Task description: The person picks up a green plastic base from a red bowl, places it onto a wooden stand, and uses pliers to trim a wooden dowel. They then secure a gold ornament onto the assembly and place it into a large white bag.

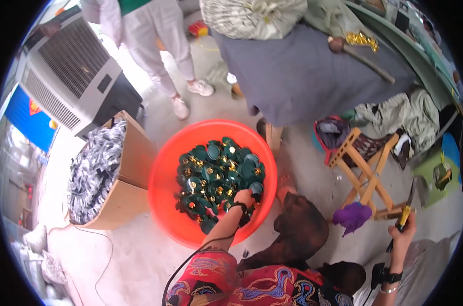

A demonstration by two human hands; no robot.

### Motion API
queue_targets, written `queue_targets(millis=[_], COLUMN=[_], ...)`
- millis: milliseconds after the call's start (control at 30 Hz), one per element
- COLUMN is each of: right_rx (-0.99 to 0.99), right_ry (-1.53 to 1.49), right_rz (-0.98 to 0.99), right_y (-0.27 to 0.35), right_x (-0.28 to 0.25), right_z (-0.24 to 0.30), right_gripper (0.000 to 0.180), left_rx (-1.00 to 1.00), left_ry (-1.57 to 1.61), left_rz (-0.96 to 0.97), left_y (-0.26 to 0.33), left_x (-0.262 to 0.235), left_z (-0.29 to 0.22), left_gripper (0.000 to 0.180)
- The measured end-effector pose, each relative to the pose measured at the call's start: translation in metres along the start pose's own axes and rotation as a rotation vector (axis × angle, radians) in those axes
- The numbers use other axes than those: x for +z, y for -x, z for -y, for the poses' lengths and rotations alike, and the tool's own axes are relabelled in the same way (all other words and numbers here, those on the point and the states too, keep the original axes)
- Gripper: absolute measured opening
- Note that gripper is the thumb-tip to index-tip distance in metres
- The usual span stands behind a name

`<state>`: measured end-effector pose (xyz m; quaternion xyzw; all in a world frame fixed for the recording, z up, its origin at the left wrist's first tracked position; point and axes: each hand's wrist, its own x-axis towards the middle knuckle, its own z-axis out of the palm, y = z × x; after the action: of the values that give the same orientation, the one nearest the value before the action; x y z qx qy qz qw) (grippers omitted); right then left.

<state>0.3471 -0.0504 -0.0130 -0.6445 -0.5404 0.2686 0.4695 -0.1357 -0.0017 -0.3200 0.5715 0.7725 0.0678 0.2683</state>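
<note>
Right hand [402, 235]; yellow-handled tool [406, 210] upright

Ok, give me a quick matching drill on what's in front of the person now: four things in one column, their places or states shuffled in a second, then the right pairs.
Things:
1. left hand
2. right hand
3. cardboard box
4. wooden stool

Places or states:
A. left of the red tub, filled with grey pieces
B. holds a yellow-handled tool
C. stands by the draped table, a purple cloth at its foot
D. reaches into the green pieces in the tub

Pairs: 1-D, 2-B, 3-A, 4-C
</note>
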Motion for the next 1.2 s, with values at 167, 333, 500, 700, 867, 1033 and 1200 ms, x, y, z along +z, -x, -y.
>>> queue_targets(millis=[167,333,500,700,867,1033,1200], right_rx=[-0.047,-0.029,-0.026,-0.037,-0.086,-0.062,-0.151], right_ry=[-0.092,-0.078,-0.128,-0.156,-0.139,-0.237,-0.201], right_rz=[-0.065,-0.002,-0.046,-0.114,-0.057,-0.068,-0.087], right_y=[-0.002,-0.001,0.001,0.000,-0.008,-0.005,0.002], right_x=[0.006,0.006,0.003,-0.011,-0.001,0.003,-0.005], right_z=[-0.002,0.007,0.001,-0.023,-0.010,-0.002,-0.005], right_gripper=[0.056,0.057,0.060,0.062,0.064,0.062,0.061], left_rx=[-0.041,0.175,0.188,0.152,0.044,0.207,0.252], left_ry=[0.201,-0.142,-0.414,-0.571,-0.433,-0.084,0.637], left_rz=[0.049,0.106,0.342,0.273,0.051,-0.062,-0.216], left_y=[0.010,0.018,0.015,0.043,0.020,0.013,0.042], left_x=[-0.007,0.005,0.011,-0.013,0.047,-0.025,-0.131], left_z=[0.025,0.027,0.031,-0.009,0.056,0.033,-0.045], left_gripper=[0.040,0.040,0.029,0.034,0.030,0.030,0.028])
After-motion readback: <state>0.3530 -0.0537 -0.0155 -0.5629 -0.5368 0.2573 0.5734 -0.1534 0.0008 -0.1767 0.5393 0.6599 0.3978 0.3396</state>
